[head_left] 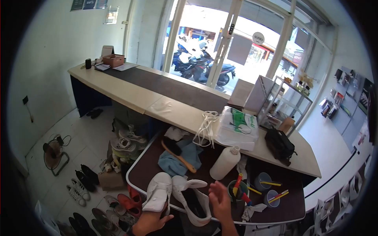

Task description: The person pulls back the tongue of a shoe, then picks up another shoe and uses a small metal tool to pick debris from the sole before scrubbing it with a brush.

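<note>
A white shoe [158, 190] stands on the dark table's near edge, and my left hand [152, 222] is at its lower end, fingers partly hidden beneath it and thumb out to the right. Beside it on the right lies a second white shoe [191, 201], its dark insole showing and its tongue folded up. Just right of that shoe my right hand [219, 196] is raised with fingers slightly curled and apart, nothing seen in it. Behind the shoes, a wooden brush [179, 155] with dark bristles rests on a blue cloth [167, 164]. A white bottle [225, 163] stands behind my right hand.
Cups [271, 198] with brushes stand at the table's right. Beyond is a long counter [181, 114] bearing white laces [206, 129], a plastic package [236, 129] and a black pouch [280, 146]. Shoes [78, 191] and a fan [54, 155] are on the left floor.
</note>
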### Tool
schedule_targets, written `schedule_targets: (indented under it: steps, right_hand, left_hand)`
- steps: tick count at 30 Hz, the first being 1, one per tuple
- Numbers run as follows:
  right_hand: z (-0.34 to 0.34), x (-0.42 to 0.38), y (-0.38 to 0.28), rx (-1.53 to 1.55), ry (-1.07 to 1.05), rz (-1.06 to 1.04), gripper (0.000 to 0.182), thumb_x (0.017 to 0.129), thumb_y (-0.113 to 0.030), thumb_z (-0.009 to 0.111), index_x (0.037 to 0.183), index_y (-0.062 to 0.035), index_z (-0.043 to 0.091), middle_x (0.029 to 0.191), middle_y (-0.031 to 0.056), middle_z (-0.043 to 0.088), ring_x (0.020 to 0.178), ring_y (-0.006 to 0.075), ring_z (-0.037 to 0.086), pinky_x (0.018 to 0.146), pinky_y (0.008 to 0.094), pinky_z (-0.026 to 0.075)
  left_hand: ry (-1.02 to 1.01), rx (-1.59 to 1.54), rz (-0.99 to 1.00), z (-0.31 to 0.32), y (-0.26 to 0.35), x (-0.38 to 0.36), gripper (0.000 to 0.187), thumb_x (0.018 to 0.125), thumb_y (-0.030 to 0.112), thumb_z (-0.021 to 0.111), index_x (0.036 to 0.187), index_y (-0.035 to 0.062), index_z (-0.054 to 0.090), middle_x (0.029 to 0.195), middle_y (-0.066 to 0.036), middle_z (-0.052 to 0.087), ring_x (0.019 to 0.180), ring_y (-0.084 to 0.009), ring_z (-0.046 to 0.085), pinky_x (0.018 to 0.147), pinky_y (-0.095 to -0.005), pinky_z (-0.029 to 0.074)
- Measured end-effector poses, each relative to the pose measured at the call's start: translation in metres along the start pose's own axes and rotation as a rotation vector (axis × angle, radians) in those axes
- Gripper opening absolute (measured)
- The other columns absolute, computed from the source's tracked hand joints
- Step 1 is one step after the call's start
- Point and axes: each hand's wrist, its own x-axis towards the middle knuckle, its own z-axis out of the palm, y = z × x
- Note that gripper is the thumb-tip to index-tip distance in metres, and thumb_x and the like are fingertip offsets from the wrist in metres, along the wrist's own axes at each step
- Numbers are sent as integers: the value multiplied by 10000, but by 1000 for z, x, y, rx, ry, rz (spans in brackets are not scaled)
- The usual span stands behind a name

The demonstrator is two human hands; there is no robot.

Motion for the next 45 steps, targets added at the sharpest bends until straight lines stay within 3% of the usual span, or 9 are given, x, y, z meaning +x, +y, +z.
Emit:
schedule_targets:
  steps: [6, 15, 20, 24, 27, 30, 33, 38, 45]
  right_hand:
    - [-19, -38, -6, -373, -227, 158, 646, 847, -193, 785, 1418, -89, 501, 1026, 85, 582, 764, 120, 581, 671, 294, 512]
    - [27, -84, 2, 353, -151, 403, 604, 883, -70, 732, 1408, -25, 438, 958, 60, 514, 697, 121, 607, 627, 261, 552]
    - [60, -108, 33, 483, 15, 222, 608, 888, 45, 672, 1407, -3, 359, 1038, 79, 470, 824, 153, 631, 639, 285, 600]
    - [61, -119, 32, 306, 22, 94, 607, 889, 64, 665, 1406, -2, 355, 1098, 97, 491, 919, 151, 616, 680, 284, 582]
    - [57, -123, 29, 212, 128, -37, 524, 871, 54, 680, 1350, 6, 474, 1080, 111, 585, 844, 142, 636, 560, 244, 516]
    - [30, -119, 3, 59, 154, -163, 292, 961, -105, 652, 1247, -90, 602, 955, 80, 642, 734, 225, 623, 655, 286, 512]
    - [-18, -102, -50, 99, -71, -147, 269, 927, -85, 691, 1189, -72, 633, 960, 106, 634, 727, 222, 599, 649, 299, 495]
    - [-91, -65, -157, -252, -325, -505, 353, 811, -74, 755, 1145, -60, 640, 957, 101, 643, 727, 227, 618, 620, 331, 518]
    - [-92, -45, -261, -861, -481, -602, 410, 775, -94, 734, 1158, -18, 610, 827, 65, 628, 667, 186, 598, 555, 305, 510]
  left_hand:
    - [-45, 62, -113, 3, 7, -3, 641, 903, 412, 683, 1362, -16, 551, 1345, -293, 545, 1301, -470, 471, 1099, -489, 374]
    - [-143, 63, -91, -8, 20, 27, 587, 870, 226, 683, 1397, 19, 527, 1167, -305, 633, 1069, -464, 615, 918, -474, 494]
    - [-163, 142, 31, -17, 18, 60, 600, 862, 186, 676, 1426, 62, 514, 1108, -287, 666, 971, -446, 652, 831, -469, 524]
    - [-157, 290, -113, -15, 29, 67, 532, 866, 230, 664, 1368, 79, 572, 1045, -266, 691, 916, -437, 669, 807, -494, 532]
    - [-110, 378, -176, -8, 28, 57, 484, 874, 273, 658, 1317, 85, 610, 990, -246, 706, 901, -424, 680, 792, -498, 538]
    - [-123, 430, -244, -9, 32, 47, 466, 884, 311, 657, 1291, 87, 623, 948, -239, 710, 885, -420, 686, 780, -495, 543]
    - [-24, 429, -152, -10, 38, 35, 458, 892, 312, 669, 1288, 85, 626, 946, -221, 709, 894, -405, 686, 782, -473, 547]
    - [130, 219, -184, -10, 72, 21, 424, 869, 187, 710, 1269, 67, 638, 1087, -156, 674, 925, -349, 674, 826, -431, 536]
    - [263, 113, 99, 12, 96, 8, 461, 752, 44, 756, 1203, 64, 660, 1160, -129, 639, 1171, -343, 561, 1009, -446, 453]
